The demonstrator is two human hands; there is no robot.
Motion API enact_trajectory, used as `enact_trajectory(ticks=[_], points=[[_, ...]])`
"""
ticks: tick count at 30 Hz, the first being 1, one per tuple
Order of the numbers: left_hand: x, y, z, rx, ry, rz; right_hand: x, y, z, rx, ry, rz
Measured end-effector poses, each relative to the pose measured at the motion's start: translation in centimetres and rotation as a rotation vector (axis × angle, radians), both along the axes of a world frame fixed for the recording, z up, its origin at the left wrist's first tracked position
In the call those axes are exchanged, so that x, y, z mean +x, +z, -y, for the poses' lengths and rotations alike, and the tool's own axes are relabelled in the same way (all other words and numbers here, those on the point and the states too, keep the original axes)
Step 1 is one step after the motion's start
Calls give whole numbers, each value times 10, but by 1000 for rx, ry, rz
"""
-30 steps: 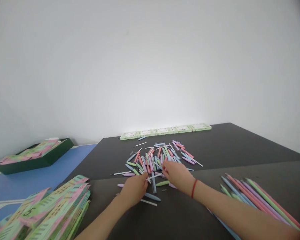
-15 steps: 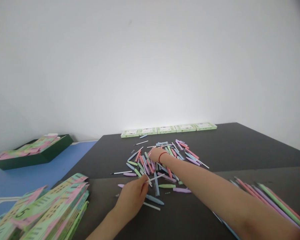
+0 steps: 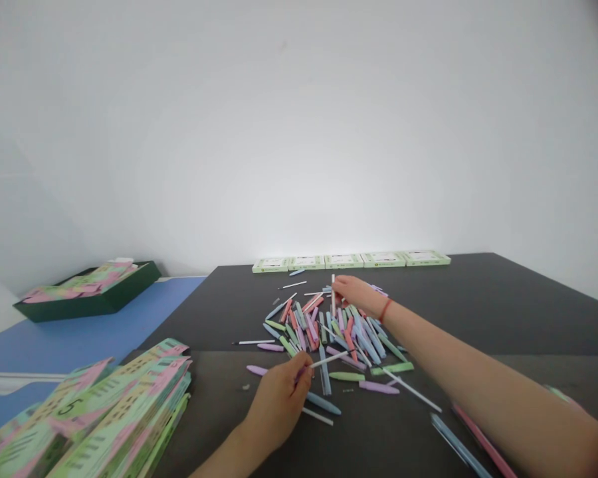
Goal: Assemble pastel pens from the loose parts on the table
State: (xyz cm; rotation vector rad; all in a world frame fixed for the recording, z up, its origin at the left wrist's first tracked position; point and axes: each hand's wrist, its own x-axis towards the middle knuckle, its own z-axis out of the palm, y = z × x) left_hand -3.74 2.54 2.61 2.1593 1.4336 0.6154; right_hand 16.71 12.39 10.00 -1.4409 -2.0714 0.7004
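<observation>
A loose pile of pastel pen parts (image 3: pixel 323 328), in pink, blue, green and purple with thin white refills among them, lies on the black table (image 3: pixel 219 411). My left hand (image 3: pixel 279 398) is at the near left side of the pile, its thumb and fingers pinching a white refill (image 3: pixel 331 359) that points right. At the far side of the pile, my right hand (image 3: pixel 357 293) has its fingertips closed on an upright white refill (image 3: pixel 333 296). A red string circles the right wrist.
Several flat green-white boxes (image 3: pixel 343 261) line the table's back edge by the wall. Printed packets (image 3: pixel 124 405) are stacked front left. A dark green tray (image 3: pixel 90 302) of packets stands on a blue surface. Longer pens (image 3: pixel 458 446) lie front right, partly behind my right forearm.
My right hand has moved right and away across the pile and now holds a refill upright. My left hand still pinches its refill. The whole view has shifted slightly.
</observation>
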Motion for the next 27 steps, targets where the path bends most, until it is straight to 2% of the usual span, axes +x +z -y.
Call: enact_trajectory(ticks=[4, 6, 8, 10, 12, 17, 19, 23, 27], points=[[9, 2, 5, -15, -24, -8, 25, -8, 56, 51, 142, 47], [15, 2, 7, -26, -43, 1, 24, -19, 85, 220, 347, 213], [19, 2, 10, -36, -60, 11, 17, -31, 103, 270, 456, 452], [19, 1, 11, -35, -73, 23, 9, -38, 108, 325, 480, 604], [15, 0, 11, -24, -85, 33, 7, -36, 104, 381, 474, 660], [-1, -2, 8, 73, -100, 91, 30, -13, 101, 381, 452, 590], [-6, -4, 9, 151, -141, 152, 38, -12, 106, 329, 437, 535], [-10, -6, 16, 250, -276, 277, 37, -30, 112, 229, 443, 487], [-10, -6, 21, 227, -350, 334, 23, -44, 110, 230, 445, 494]])
